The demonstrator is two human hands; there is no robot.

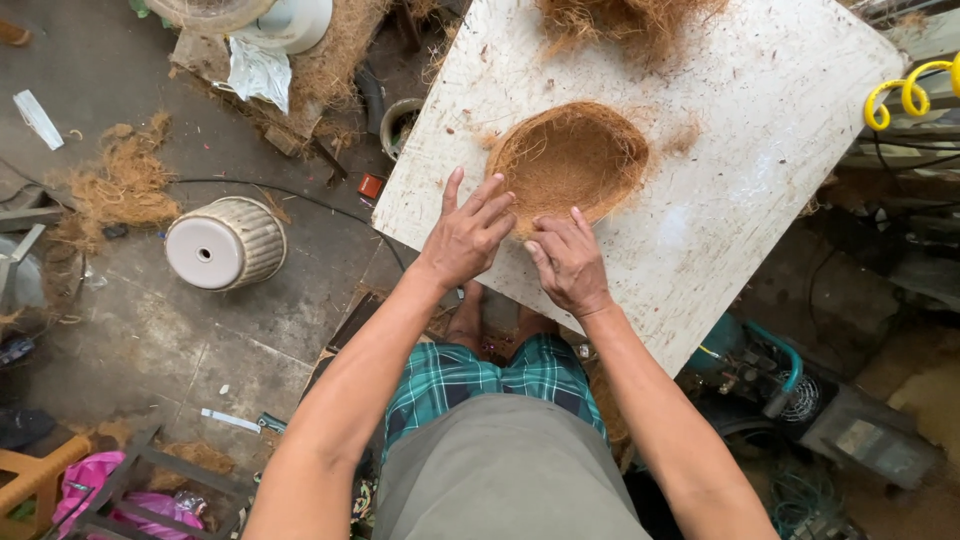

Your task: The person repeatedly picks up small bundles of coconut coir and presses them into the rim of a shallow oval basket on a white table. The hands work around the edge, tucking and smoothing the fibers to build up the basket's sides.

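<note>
Here the coir bowl (570, 160) sits mid-table (760, 180), long axis left-right, just beyond both hands; left hand (468, 235) splayed on near rim, right hand (570, 265) flat, gripping nothing.

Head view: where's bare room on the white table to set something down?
Free: the right half of the white table, from the coir bowl to the right edge, and the strip left of the bowl toward the far-left corner. Crowded: the near edge, where the left hand and right hand press the bowl's rim, and the far edge under the loose fibre pile.
</note>
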